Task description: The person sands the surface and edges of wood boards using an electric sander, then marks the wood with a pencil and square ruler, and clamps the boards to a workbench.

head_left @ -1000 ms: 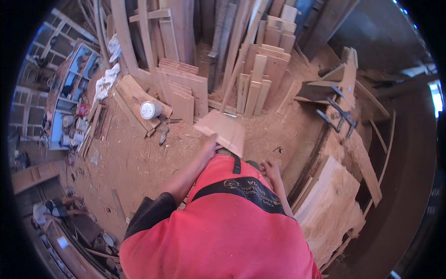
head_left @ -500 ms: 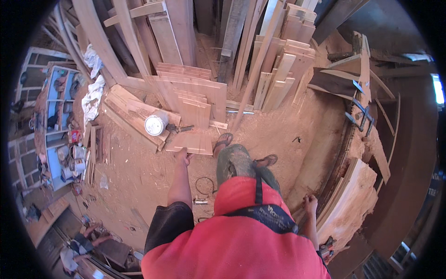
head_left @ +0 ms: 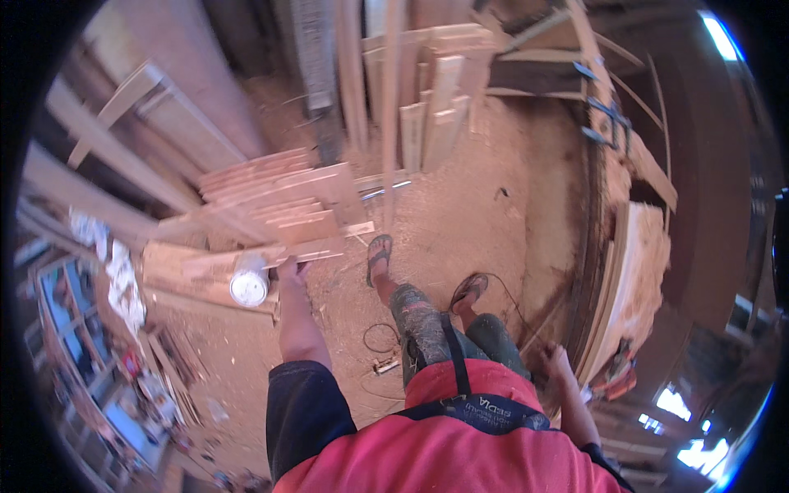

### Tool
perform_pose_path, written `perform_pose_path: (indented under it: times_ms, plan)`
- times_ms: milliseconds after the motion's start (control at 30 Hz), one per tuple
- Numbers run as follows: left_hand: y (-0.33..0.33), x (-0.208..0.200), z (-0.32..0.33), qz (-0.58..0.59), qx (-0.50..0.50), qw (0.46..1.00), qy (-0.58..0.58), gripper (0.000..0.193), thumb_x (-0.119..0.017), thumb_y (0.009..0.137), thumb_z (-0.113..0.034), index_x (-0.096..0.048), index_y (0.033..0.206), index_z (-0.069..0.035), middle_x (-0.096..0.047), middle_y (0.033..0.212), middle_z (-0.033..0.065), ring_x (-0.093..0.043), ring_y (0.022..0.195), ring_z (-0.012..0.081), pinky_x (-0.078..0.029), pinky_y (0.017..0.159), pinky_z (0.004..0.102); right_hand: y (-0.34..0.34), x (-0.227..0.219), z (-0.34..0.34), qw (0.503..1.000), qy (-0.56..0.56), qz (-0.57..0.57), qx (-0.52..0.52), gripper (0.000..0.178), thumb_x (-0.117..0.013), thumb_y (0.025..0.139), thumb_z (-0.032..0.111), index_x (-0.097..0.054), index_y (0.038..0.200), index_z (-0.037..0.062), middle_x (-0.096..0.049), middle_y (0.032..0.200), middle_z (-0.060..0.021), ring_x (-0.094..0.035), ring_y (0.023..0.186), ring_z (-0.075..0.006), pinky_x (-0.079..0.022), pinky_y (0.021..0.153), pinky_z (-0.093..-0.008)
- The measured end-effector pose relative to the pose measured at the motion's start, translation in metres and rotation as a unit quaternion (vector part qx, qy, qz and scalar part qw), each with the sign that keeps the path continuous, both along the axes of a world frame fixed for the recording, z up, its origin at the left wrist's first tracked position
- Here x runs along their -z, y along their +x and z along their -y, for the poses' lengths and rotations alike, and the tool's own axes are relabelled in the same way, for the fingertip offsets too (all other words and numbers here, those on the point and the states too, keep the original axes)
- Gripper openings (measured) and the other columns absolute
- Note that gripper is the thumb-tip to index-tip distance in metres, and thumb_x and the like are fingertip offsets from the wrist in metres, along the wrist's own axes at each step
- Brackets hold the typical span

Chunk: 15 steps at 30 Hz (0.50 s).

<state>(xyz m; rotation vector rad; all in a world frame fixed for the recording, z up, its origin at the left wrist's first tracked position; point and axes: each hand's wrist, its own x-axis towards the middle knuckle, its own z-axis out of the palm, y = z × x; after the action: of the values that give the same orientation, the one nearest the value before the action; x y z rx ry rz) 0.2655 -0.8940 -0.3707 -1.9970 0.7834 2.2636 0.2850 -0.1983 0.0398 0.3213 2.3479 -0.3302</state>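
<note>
My left hand [head_left: 292,271] reaches forward and grips the near edge of a thin wooden board [head_left: 319,249]. That board is in front of several upright panels [head_left: 283,197] leaning together. Just left of the hand is a white bucket [head_left: 249,287], standing by some planks [head_left: 185,267]. My right hand [head_left: 555,360] hangs low at my right side, near a thick pale wood slab [head_left: 629,275] on the bench. Its fingers are curled, and whatever they hold, if anything, cannot be made out. A thin dark cord [head_left: 511,302] runs between my right foot and this hand.
Blue clamps [head_left: 606,123] grip the bench's far end. An orange-red tool [head_left: 616,380] lies by the slab. On the sawdust-covered floor are a looped cord [head_left: 380,337] and a small metal piece [head_left: 385,365]. Tall boards [head_left: 393,107] lean ahead; a cluttered shelf [head_left: 78,329] stands left.
The view has turned, and the panels and bucket now appear farther left. My left hand keeps its grip on the board. More of my legs shows, and the right hand appears nearer the slab.
</note>
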Motion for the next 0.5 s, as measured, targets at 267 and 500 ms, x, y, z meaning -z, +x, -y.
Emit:
perform_pose_path:
  times_ms: [267, 500]
  plan:
    - [-0.08, -0.063, -0.072, 0.074, 0.061, 0.989, -0.109, 0.027, -0.065, 0.096, -0.023, -0.051, 0.111, -0.006, -0.061, 0.089, 0.0095, -0.059, 0.064, 0.0189, -0.055, 0.052, 0.0361, 0.051, -0.004, 0.0, 0.98, -0.009, -0.054, 0.191, 0.025, -0.064, 0.092, 0.019, -0.068, 0.102, -0.0035, -0.073, 0.088, -0.02, -0.073, 0.081, -0.0294, -0.056, 0.072, -0.0377]
    - [-0.095, -0.097, -0.208, -0.027, 0.612, 0.765, -0.199, 0.02, -0.061, 0.096, -0.027, -0.064, 0.101, -0.007, -0.063, 0.075, 0.0056, -0.061, 0.062, 0.0154, -0.05, 0.05, 0.0304, 0.143, 0.058, -0.033, 0.965, 0.004, -0.06, 0.256, 0.025, -0.064, 0.091, 0.023, -0.069, 0.097, -0.0001, -0.071, 0.076, -0.0157, -0.072, 0.069, -0.0246, -0.055, 0.065, -0.0372]
